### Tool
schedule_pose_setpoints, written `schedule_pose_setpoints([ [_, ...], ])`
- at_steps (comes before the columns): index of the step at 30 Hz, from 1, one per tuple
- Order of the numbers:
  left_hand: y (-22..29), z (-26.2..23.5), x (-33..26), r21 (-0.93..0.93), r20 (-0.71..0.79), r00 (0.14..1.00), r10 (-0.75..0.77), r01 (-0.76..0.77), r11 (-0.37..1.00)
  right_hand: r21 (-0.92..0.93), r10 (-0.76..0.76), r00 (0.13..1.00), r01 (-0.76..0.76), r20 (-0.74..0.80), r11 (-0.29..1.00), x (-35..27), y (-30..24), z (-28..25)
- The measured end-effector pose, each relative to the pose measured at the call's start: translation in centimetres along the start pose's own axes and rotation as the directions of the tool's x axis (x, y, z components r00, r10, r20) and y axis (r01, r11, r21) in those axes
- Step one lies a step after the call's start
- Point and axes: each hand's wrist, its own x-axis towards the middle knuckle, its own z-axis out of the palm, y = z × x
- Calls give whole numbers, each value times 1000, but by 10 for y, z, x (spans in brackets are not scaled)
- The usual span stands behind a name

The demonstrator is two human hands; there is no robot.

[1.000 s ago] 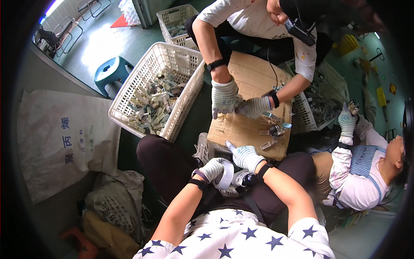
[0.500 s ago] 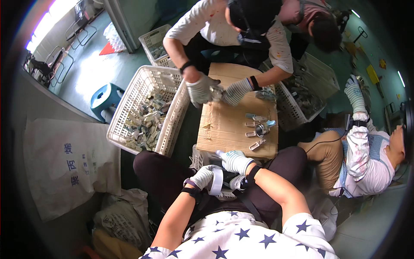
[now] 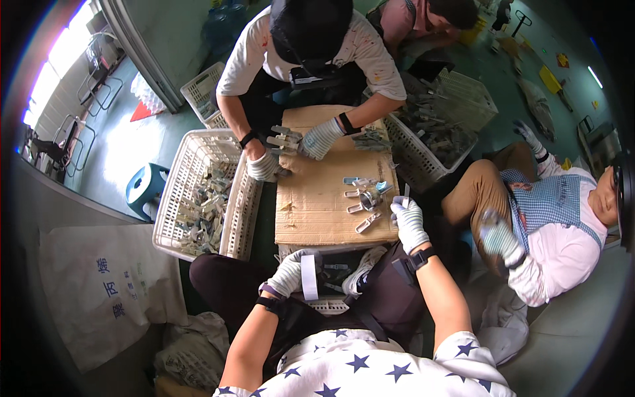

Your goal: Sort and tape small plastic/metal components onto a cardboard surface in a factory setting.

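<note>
Left hand (image 3: 289, 273): gloved, closed on white strip (image 3: 309, 277), below cardboard's near edge.
Right hand (image 3: 408, 221): gloved, pinching small grey piece (image 3: 405, 194), at cardboard (image 3: 317, 212) right edge.

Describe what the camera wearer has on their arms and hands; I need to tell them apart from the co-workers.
Both the left hand and the right hand wear pale striped knit gloves. Each wrist carries a dark band. The forearms are bare, under short white sleeves printed with dark blue stars.

A small workshop floor: gloved people sit low around a cardboard sheet (image 3: 331, 212) strewn with clips (image 3: 365, 198), white crates (image 3: 198, 192) of parts alongside.
</note>
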Motion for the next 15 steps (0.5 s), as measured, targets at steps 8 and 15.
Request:
schedule_pose_setpoints([
  [8, 27, 45, 14, 273, 49, 996, 80, -91, 958, -467, -592, 707, 704, 388, 535, 104, 16, -10],
  [15, 41, 122, 72, 870, 222, 973, -64, -168, 464, -574, 15, 767, 466, 641, 673, 135, -35, 14],
])
